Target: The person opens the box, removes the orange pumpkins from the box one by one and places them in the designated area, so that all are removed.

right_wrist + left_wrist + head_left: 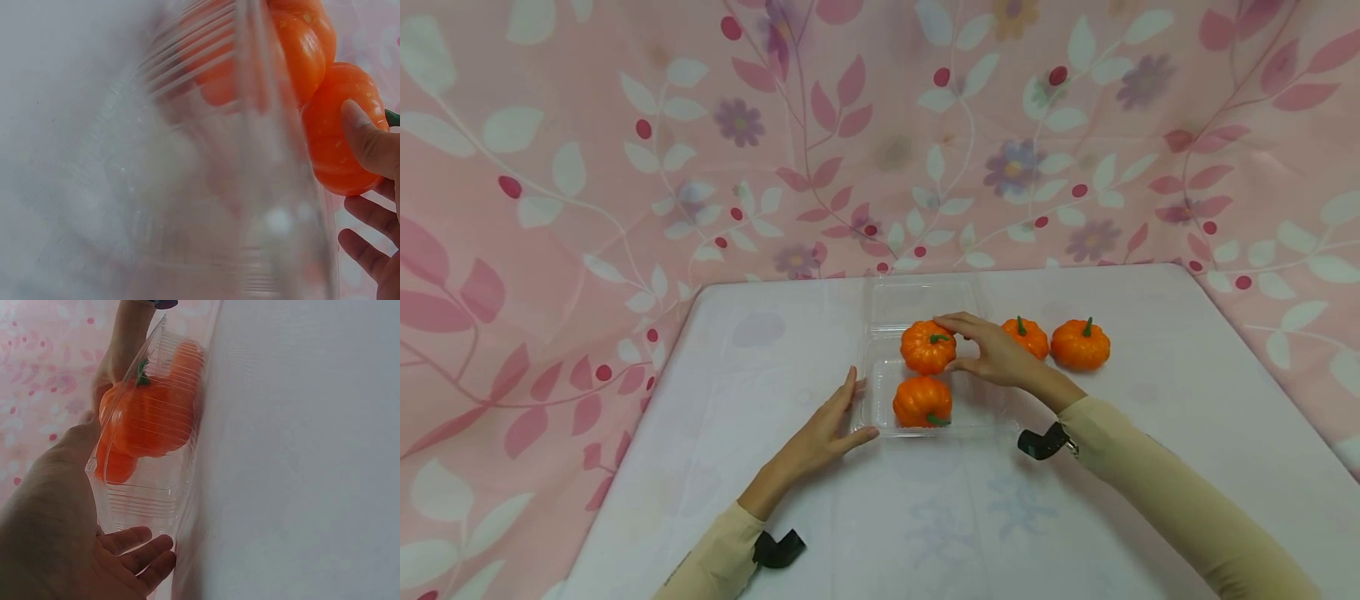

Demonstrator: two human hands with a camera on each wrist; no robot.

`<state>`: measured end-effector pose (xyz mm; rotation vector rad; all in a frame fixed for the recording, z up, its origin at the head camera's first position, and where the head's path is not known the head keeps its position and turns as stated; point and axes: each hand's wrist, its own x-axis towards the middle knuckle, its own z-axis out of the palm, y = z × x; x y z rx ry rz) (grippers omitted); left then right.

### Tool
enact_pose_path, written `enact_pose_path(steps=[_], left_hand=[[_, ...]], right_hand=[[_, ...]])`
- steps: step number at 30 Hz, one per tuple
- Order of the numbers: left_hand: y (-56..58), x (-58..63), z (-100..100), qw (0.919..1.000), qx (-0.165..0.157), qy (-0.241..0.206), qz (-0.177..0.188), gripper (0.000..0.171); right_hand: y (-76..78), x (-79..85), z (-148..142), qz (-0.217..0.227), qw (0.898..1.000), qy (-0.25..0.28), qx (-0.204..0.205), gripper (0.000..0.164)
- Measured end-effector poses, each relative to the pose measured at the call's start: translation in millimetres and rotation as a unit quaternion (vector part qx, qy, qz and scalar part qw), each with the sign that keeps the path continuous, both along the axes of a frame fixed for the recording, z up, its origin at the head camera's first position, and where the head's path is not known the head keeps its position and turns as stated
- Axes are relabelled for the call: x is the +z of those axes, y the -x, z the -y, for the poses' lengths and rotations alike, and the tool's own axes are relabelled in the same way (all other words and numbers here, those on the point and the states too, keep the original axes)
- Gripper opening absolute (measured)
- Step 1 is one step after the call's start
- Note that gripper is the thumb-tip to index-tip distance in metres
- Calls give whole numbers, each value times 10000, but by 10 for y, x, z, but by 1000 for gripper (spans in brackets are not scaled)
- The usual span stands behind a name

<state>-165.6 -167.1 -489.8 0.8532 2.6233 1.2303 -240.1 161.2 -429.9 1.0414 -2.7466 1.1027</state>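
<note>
A clear plastic clamshell box (977, 421) lies with its lid laid back. One small orange pumpkin (922, 402) with a green stem sits in its near part. My right hand (996, 354) pinches a second pumpkin (928, 347) just behind it, over the box; the right wrist view shows the thumb (370, 140) against the pumpkin's side. At the box's left side, my left hand (820, 433) has fingers and thumb spread around the corner. In the left wrist view its fingertips (153, 565) lie along the clear wall, under the rim.
To the right of the box stand two more pumpkins, one (1025, 337) partly behind the right hand and another (1080, 344) farther right. A pale cloth covers the table (760, 367). Behind it hangs a pink floral curtain (880, 150).
</note>
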Motion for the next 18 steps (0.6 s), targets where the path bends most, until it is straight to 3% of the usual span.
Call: enact_pose_path(steps=[6, 18], left_hand=[[5, -8, -7, 10000, -5, -42, 73, 104], [5, 6, -11, 10000, 4, 15, 17, 103]], right_hand=[[-6, -3, -53, -4, 9999, 105, 63, 74], [-56, 151, -338, -332, 9990, -87, -277, 77]])
